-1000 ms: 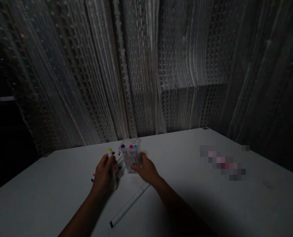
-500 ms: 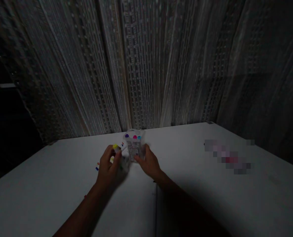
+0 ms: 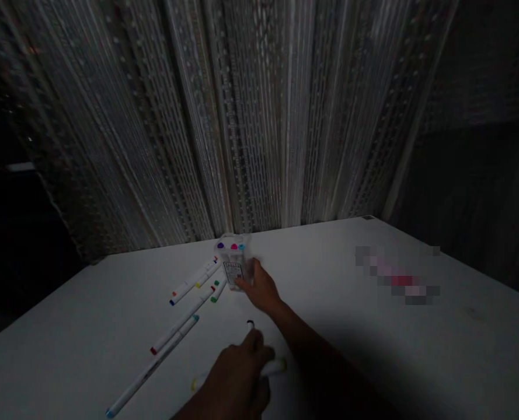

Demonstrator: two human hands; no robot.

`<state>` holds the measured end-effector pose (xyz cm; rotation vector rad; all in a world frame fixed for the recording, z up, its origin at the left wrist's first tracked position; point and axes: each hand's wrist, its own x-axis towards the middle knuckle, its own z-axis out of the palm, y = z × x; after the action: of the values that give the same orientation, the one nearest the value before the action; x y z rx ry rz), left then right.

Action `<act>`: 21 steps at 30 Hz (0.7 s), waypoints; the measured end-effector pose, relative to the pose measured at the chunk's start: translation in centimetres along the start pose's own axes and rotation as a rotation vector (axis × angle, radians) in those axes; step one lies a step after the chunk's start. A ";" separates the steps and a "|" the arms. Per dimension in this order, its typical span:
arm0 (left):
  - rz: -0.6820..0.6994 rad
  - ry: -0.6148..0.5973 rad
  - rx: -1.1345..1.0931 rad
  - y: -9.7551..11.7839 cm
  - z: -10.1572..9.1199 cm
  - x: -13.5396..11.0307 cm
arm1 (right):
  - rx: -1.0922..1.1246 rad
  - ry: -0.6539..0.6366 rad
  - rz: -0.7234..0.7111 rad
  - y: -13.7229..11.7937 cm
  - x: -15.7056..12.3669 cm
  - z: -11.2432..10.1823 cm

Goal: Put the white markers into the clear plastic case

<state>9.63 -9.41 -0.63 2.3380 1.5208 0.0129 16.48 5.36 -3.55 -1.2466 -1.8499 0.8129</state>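
Marker [image 3: 278,367] under left hand [image 3: 237,382] lies crosswise; right hand [image 3: 261,290] grips box [image 3: 232,259].

The scene is very dim and grainy, and the white table [image 3: 373,350] is the brightest surface. Light seems to come from the left, since a broad soft shadow spreads right of the right hand [image 3: 261,289]. The clear marker case [image 3: 234,259] in its grip gives a faint sheen. The left hand [image 3: 237,379] is a dark, soft-edged silhouette. The ribbed wall [image 3: 259,116] beyond both hands fans outward toward the edges. A pixelated patch [image 3: 397,277] sits well right of them.
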 end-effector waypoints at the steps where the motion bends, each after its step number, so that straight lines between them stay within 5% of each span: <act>1: -0.021 0.007 -0.001 -0.3 0.0 -0.1 | -0.001 0.002 -0.004 0.0 0.0 0.0; 5: -0.041 0.119 -0.040 -2.6 -0.9 -0.8 | 0.000 -0.006 -0.010 0.0 0.0 -0.1; 10: -0.273 0.454 -0.013 -9.5 -5.3 -0.3 | 0.019 0.012 -0.037 0.4 0.2 0.2; 13: -0.333 0.410 0.019 -14.1 -7.0 1.2 | 0.017 0.019 -0.033 0.4 0.3 0.2; 17: -0.340 0.401 -0.042 -18.0 -6.4 3.3 | 0.018 0.015 -0.022 0.2 0.2 0.0; 21: -0.290 0.468 -0.157 -19.5 -5.0 4.1 | 0.010 0.002 -0.011 -0.1 0.0 -0.1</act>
<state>-6.89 2.74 -2.39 2.0597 1.9800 0.6218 16.55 5.36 -3.40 -1.2295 -1.8472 0.8140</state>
